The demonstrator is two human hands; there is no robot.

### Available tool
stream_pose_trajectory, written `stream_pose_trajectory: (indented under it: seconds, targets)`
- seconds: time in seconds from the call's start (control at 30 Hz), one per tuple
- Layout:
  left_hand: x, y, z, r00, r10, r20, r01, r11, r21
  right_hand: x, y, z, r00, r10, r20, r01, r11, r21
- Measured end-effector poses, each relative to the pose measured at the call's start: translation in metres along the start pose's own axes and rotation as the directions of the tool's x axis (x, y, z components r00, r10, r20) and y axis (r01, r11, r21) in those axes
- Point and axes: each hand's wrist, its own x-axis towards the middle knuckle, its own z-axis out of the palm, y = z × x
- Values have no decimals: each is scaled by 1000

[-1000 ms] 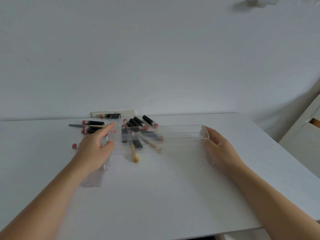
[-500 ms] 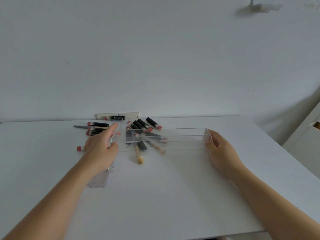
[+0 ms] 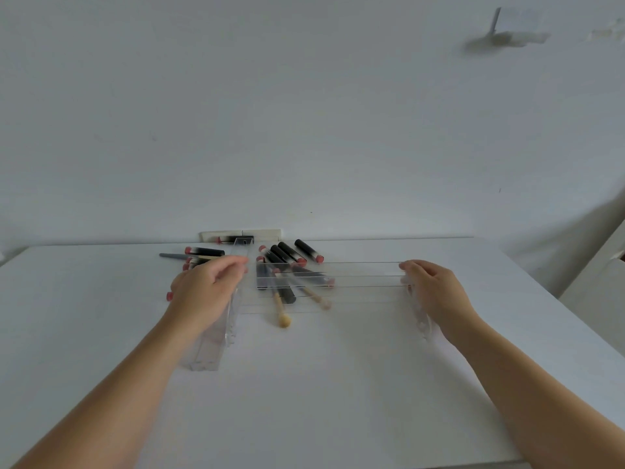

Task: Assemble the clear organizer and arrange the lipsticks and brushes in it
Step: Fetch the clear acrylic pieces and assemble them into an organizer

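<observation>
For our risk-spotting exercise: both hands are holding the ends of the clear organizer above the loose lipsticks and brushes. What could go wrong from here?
1. The clear organizer looks only partly assembled; held just at its ends by the left hand and right hand, its panels might slip apart.
2. Lipsticks and a brush lie behind and under it; setting it down could trap or scatter them.

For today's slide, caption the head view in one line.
Both hands steady the clear organizer beside scattered lipsticks.

Two bare forearms, sleeveless to the frame edge, unadorned hands (image 3: 203,292)
</observation>
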Motion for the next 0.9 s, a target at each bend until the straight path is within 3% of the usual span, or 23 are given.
stream_pose_trajectory:
  seconds: [0.2, 0.4, 0.53, 0.63, 0.77, 0.9]
  targets:
    - [-1, 6, -3, 994, -99, 34, 101, 994, -37, 5, 0, 2, 999, 34, -21, -34, 999, 30]
    - [-7, 9, -6, 997, -69, -16, 69, 998, -12, 6, 1, 11, 998, 16, -66, -14, 1000, 25]
    - [-28, 5, -17, 995, -94, -25, 98, 960, 262, 8, 2, 14, 994, -4, -109, 1, 1000, -30]
    - [-44, 3, -26, 984, -176, 21, 158, 922, 354, 8, 0, 12, 993, 4, -116, -11, 999, -53]
    - [-54, 5, -28, 966, -244, 83, 158, 814, 559, 4, -6, 9, 993, 1, -116, -11, 996, -87]
    - [-56, 7, -28, 957, -280, 81, 186, 800, 571, -2, -4, 5, 994, 7, -106, -17, 995, -96]
